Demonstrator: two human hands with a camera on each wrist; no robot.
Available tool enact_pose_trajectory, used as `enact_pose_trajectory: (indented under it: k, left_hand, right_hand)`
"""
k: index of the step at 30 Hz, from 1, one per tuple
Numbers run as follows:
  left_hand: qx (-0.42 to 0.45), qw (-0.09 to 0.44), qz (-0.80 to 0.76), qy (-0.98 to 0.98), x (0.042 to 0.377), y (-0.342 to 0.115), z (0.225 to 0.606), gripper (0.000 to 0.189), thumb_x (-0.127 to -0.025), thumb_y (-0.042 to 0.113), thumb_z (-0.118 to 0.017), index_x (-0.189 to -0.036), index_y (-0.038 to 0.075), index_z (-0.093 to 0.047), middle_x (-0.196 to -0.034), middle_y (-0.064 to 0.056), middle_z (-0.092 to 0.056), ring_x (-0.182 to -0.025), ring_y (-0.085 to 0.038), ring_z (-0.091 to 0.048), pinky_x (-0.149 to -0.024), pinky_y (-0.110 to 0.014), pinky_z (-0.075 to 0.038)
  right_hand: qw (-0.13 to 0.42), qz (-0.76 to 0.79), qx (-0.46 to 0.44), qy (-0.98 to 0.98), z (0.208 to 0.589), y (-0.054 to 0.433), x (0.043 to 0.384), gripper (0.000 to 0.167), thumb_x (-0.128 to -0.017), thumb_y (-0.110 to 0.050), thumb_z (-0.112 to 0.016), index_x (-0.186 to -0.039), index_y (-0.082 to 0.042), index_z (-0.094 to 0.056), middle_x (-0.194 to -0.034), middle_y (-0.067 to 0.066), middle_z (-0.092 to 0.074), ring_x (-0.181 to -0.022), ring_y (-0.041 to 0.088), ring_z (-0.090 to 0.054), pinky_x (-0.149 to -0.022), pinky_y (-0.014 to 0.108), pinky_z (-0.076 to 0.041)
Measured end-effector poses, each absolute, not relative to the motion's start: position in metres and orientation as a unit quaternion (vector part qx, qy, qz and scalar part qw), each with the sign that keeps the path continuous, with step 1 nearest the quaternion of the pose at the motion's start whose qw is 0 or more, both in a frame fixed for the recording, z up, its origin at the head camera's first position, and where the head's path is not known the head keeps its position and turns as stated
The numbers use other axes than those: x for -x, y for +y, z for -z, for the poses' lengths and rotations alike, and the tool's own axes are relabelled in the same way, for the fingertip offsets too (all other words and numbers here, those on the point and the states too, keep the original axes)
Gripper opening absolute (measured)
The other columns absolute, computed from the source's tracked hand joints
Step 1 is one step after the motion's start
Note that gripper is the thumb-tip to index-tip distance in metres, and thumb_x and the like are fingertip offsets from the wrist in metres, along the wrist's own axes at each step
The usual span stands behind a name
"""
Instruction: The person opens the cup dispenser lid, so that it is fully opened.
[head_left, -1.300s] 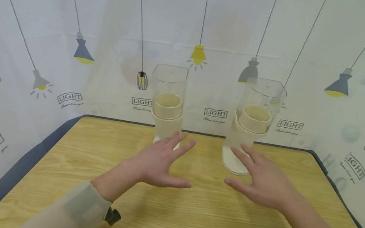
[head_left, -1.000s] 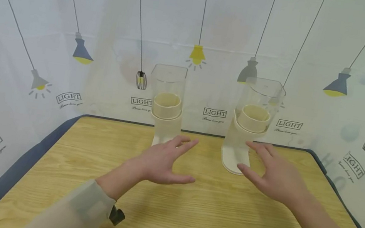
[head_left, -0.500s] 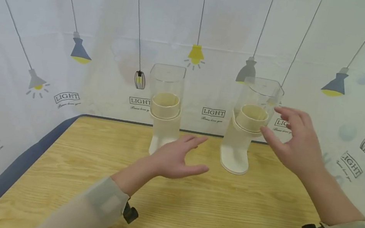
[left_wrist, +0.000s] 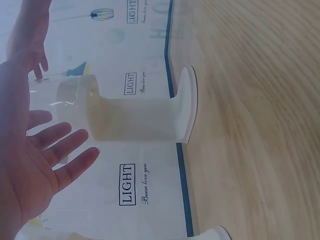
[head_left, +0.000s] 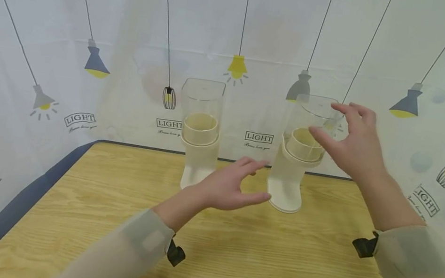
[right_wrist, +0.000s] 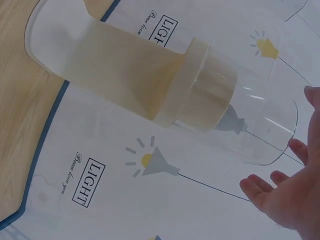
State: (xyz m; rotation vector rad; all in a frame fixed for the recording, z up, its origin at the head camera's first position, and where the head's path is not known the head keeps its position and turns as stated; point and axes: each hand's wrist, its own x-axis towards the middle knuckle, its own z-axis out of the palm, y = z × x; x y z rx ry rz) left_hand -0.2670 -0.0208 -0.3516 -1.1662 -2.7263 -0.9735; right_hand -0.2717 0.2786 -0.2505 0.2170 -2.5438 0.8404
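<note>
1. My head view looks forward and down over the table [head_left: 232,254], my left hand [head_left: 226,187] and right hand [head_left: 356,143].
2. My left wrist view, nearer, faces the right-hand stand [left_wrist: 142,120], turned sideways.
3. My right wrist view, nearest, catches that stand slantwise.
4. Both wrist views share it and the printed backdrop [right_wrist: 110,135].

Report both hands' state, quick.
Left hand: open, holding nothing.
Right hand: open, beside a clear container, not gripping it.
</note>
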Motion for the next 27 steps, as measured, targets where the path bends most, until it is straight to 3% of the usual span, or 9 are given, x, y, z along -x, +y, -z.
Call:
enact_pose_trajectory:
  k: [13,22,27]
  left_hand:
    - [0.36,0.005,0.312,-0.879,0.287,0.006,0.335,0.082,-0.105,0.06,-0.064,-0.173,0.022,-0.036,-0.169,-0.006,-0.046,-0.142,-0.023,-0.06,-0.116,-0.048,-0.054]
    - [0.359,0.015,0.31,-0.88,0.306,0.022,0.33,0.08,-0.107,0.056,-0.064,-0.171,0.017,-0.039,-0.153,-0.01,-0.052,-0.138,-0.025,-0.061,-0.115,-0.048,-0.055]
    - [0.356,0.011,0.314,-0.88,0.315,0.027,0.334,0.079,-0.108,0.056,-0.063,-0.172,0.017,-0.037,-0.156,-0.011,-0.05,-0.142,-0.028,-0.058,-0.118,-0.049,-0.053]
  right_hand:
    - [0.2,-0.277,-0.075,-0.937,0.252,0.269,0.296,0.082,-0.099,-0.059,-0.075,-0.166,-0.02,-0.049,-0.181,0.019,-0.023,-0.155,0.057,-0.039,-0.121,0.078,-0.035]
    - [0.245,-0.289,-0.094,-0.921,0.259,0.27,0.295,0.068,-0.1,-0.044,-0.079,-0.157,-0.013,-0.059,-0.172,0.021,-0.038,-0.145,0.053,-0.052,-0.116,0.071,-0.046]
    - [0.252,-0.338,-0.117,-0.899,0.264,0.275,0.294,0.062,-0.098,-0.032,-0.082,-0.152,-0.009,-0.062,-0.17,0.018,-0.04,-0.149,0.048,-0.05,-0.116,0.068,-0.05]
